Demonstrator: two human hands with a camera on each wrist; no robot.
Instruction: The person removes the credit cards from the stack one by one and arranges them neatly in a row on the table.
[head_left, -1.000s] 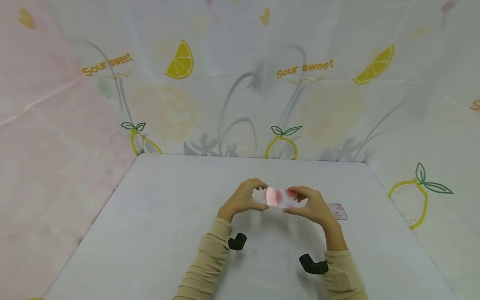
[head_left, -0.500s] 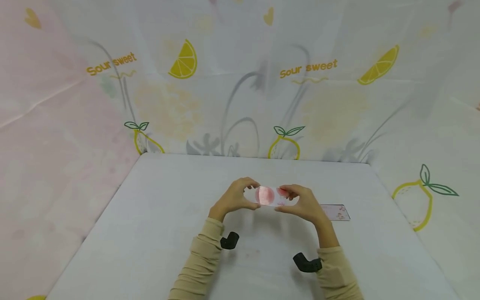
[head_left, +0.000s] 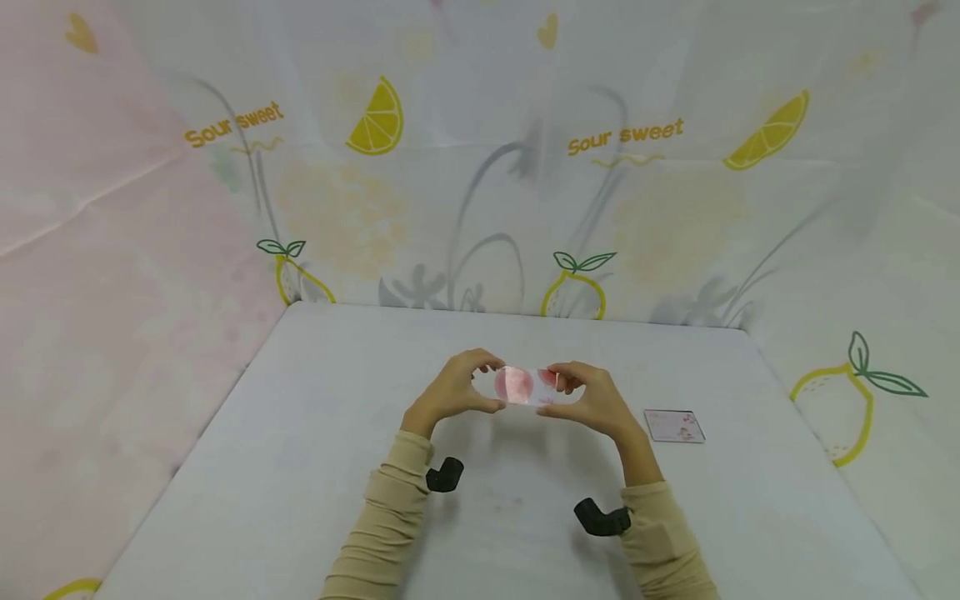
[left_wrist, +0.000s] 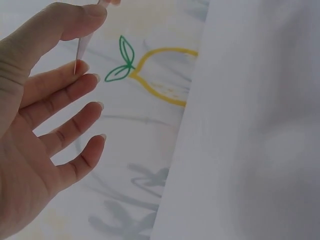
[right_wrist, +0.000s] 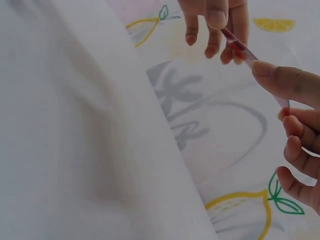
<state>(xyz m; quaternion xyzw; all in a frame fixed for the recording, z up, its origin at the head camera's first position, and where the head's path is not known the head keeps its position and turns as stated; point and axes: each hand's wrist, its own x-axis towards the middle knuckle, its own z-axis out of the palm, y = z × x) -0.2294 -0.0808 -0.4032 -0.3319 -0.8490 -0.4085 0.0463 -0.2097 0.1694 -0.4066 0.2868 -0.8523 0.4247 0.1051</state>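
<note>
Both hands hold up a thin, glossy rectangular card (head_left: pixel 517 386) with a pink round print, above the table's middle. My left hand (head_left: pixel 452 390) pinches its left end between thumb and fingers; my right hand (head_left: pixel 598 402) pinches its right end. In the left wrist view the card (left_wrist: pixel 83 47) shows as a narrow edge between thumb and fingertips, with the other fingers spread loosely below. The right wrist view shows the card (right_wrist: pixel 242 49) nearly edge-on, stretching between the two hands.
A second flat rectangular piece (head_left: pixel 675 426) with dark edges and a pink floral print lies on the white table (head_left: pixel 300 467), right of the right hand. Black curved mounts (head_left: pixel 602 517) stick out at both wrists. A lemon-patterned cloth (head_left: pixel 480 192) hangs behind the table.
Both hands and the card have shifted left and slightly up in the head view. The floral piece, partly covered by the right hand before, now shows whole.
</note>
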